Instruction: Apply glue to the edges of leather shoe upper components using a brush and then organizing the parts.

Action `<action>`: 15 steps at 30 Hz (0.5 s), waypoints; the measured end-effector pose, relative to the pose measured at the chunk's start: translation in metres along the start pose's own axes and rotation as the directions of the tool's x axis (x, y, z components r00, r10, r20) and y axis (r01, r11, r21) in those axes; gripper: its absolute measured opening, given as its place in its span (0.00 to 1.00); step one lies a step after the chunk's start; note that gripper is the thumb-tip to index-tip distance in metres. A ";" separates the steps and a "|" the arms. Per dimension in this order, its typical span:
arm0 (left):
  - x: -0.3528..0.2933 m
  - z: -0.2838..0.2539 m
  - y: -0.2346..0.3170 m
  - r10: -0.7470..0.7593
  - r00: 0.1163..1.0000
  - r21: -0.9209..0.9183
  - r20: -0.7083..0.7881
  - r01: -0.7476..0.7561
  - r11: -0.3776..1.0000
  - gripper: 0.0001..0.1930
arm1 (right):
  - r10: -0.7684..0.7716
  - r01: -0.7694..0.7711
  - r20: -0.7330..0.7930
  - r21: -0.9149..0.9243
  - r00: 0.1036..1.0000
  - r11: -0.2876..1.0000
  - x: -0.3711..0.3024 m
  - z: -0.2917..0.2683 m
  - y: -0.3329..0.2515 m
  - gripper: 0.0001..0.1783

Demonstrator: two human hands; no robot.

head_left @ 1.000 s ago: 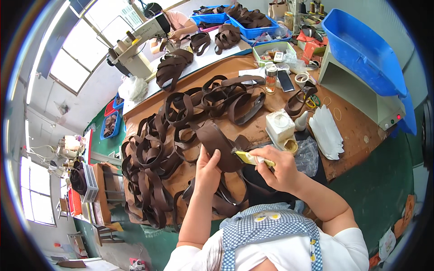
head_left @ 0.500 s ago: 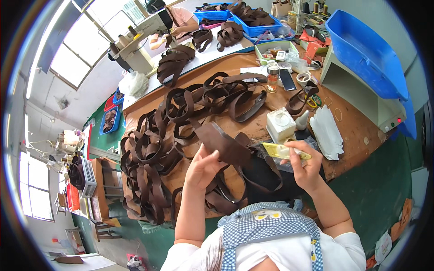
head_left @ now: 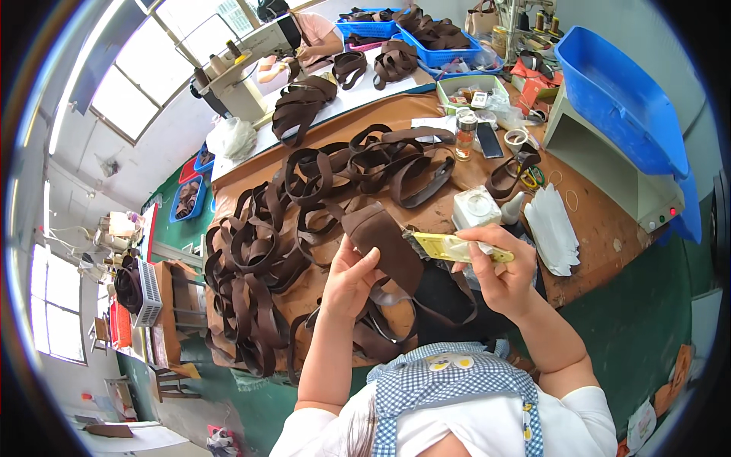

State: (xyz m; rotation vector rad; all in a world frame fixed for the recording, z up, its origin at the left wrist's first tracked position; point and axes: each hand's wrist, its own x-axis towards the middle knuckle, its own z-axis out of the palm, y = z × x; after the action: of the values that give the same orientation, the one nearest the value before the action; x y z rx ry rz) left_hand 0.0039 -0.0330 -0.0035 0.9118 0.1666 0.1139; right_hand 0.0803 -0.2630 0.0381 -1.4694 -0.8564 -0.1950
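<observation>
While the left hand (head_left: 352, 280) pinches the brown strap (head_left: 383, 242) above the bench (head_left: 601, 221), the right hand (head_left: 499, 276) grips a yellow brush (head_left: 449, 246) at its edge. Strap looks light, soft, floppy; best held near the wide end.

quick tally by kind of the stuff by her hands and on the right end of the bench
Brown strap piece in left hand: 1
Yellow-handled brush in right hand: 1
White tub: 1
Small bottle: 1
Phone: 1
Tape roll: 1
Total: 6
</observation>
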 end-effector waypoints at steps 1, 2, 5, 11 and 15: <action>0.000 0.000 0.000 0.003 1.000 -0.001 -0.001 -0.003 1.000 0.24 | 0.004 -0.004 0.036 -0.012 0.999 1.000 0.003 0.000 -0.001 0.10; -0.001 0.000 0.001 -0.001 1.000 -0.001 -0.013 0.001 1.000 0.24 | 0.002 -0.002 0.039 -0.012 0.999 1.000 0.005 0.001 -0.001 0.10; -0.002 -0.001 0.001 -0.006 1.000 -0.005 -0.027 0.006 1.000 0.23 | -0.006 0.007 0.078 -0.015 0.997 1.000 0.008 0.003 0.001 0.10; -0.001 -0.001 0.003 -0.032 0.999 0.012 -0.006 0.032 0.999 0.22 | 0.134 -0.139 0.112 0.038 0.985 0.989 0.004 0.002 0.012 0.09; -0.002 -0.002 0.000 -0.070 0.998 0.051 0.009 0.069 0.996 0.21 | 0.134 -0.135 0.096 0.004 0.986 0.991 0.014 0.004 0.013 0.09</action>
State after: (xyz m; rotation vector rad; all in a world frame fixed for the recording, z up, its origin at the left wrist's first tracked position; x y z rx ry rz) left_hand 0.0015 -0.0319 -0.0049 0.9561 0.1914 0.0401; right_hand 0.0970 -0.2525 0.0360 -1.5309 -0.8301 -0.0192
